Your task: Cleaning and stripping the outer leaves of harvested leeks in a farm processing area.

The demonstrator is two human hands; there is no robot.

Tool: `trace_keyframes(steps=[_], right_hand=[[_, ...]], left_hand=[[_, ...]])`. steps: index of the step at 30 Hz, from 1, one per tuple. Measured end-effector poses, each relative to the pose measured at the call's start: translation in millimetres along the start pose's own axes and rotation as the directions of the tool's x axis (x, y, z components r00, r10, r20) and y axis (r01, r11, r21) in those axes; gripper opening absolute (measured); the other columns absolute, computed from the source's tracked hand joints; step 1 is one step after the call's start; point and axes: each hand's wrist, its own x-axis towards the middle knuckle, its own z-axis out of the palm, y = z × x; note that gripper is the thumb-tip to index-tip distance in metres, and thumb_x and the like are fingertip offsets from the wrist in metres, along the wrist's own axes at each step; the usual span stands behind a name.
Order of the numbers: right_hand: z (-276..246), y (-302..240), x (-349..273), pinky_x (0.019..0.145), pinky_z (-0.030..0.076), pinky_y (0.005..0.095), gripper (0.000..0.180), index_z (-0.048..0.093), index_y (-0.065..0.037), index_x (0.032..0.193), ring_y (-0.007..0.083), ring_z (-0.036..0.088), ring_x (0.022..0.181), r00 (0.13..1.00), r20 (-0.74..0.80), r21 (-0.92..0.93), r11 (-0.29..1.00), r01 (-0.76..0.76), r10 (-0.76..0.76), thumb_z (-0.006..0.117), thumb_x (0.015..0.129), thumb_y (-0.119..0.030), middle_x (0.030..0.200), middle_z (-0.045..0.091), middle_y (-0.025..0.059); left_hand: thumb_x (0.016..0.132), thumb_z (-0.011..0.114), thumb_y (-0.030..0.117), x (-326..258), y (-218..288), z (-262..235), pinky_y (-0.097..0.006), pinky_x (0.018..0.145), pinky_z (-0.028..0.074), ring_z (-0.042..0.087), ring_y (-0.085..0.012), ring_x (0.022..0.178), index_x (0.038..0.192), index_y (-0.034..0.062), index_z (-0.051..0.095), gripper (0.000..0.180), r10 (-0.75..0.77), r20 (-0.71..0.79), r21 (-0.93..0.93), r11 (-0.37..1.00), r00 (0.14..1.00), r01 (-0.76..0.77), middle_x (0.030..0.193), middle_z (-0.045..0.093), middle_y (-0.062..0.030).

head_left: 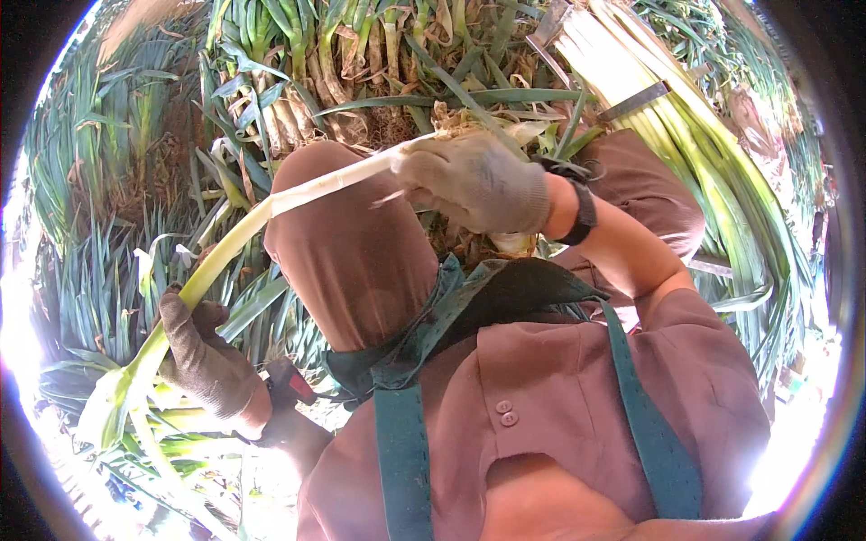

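Note:
A long green onion [236, 243] stretches across the view, white toward its root end and green toward its leaves. My right hand [478, 185], in a grey work glove, is closed on the white end above my knee. A thin strip of peel hangs beside its fingers. Lower left, my left hand [212, 361], in a dark dirty glove, is closed around the green part of the same stalk, near where the leaves [113, 406] spread. The root tip by my right hand is hard to make out.
Untrimmed green onions with dry roots [316, 81] are heaped ahead. Piles of leafy onions [99, 270] stand at left. On the right, cleaned onions [631, 63] lie in a metal rack [636, 99]. My bent knee [352, 252] is between my hands.

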Motion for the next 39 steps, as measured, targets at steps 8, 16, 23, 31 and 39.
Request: trace_keyframes(steps=[8,16,23,31,39], right_hand=[[8,133,-138,0.072,0.054,0.0389,0.026,0.061,-0.006,0.108,0.0324,0.065,0.083,0.644,0.328,-0.590,0.682,-0.431,0.691,0.060,0.083,-0.010,0.093,0.064,0.0170],[48,212,-217,0.079,0.053,0.0492,0.039,0.063,-0.010,0.116,0.0419,0.065,0.092,0.290,0.445,-0.671,0.530,-0.518,0.847,0.061,0.082,-0.029,0.099,0.066,0.0259],[61,241,-210,0.085,0.051,0.0457,0.037,0.069,-0.010,0.109,0.0379,0.065,0.098,0.459,0.576,-0.645,0.721,-0.253,0.676,0.061,0.080,-0.031,0.104,0.069,0.0184],[41,162,-156,0.086,0.050,0.0447,0.038,0.067,-0.006,0.107,0.0362,0.064,0.099,0.772,0.463,-0.460,0.862,-0.211,0.436,0.060,0.082,-0.033,0.104,0.068,0.0186],[12,148,-119,0.082,0.050,0.0424,0.037,0.066,-0.005,0.106,0.0368,0.065,0.093,0.544,0.406,-0.451,0.678,-0.580,0.735,0.059,0.083,-0.034,0.097,0.068,0.0187]], left_hand=[[0.086,0.072,0.026,1,-4,-21,-0.022,0.056,0.043,0.054,-0.0127,0.057,0.102,-0.0013,0.065,0.032,0.020,-0.037,-0.082,0.996,0.999,-0.023,0.079,0.064,-0.0079],[0.091,0.063,0.012,14,103,-185,-0.029,0.079,0.049,0.060,-0.0164,0.088,0.112,-0.0019,0.059,0.026,0.389,-0.066,0.194,0.908,0.919,-0.371,0.100,0.062,-0.0087],[0.090,0.059,0.016,-81,180,-459,-0.029,0.076,0.049,0.059,-0.0177,0.082,0.105,-0.0031,0.062,0.024,0.437,-0.372,0.627,0.769,0.819,-0.125,0.085,0.063,-0.0081],[0.092,0.055,0.020,-164,87,-614,-0.027,0.070,0.046,0.057,-0.0162,0.076,0.106,-0.0014,0.062,0.027,0.176,-0.615,0.730,0.494,0.768,0.472,0.081,0.063,-0.0062],[0.096,0.052,0.025,-88,-48,-467,-0.024,0.063,0.043,0.055,-0.0131,0.072,0.114,0.0022,0.061,0.030,0.217,-0.609,0.685,0.629,0.763,0.368,0.085,0.062,-0.0036]])
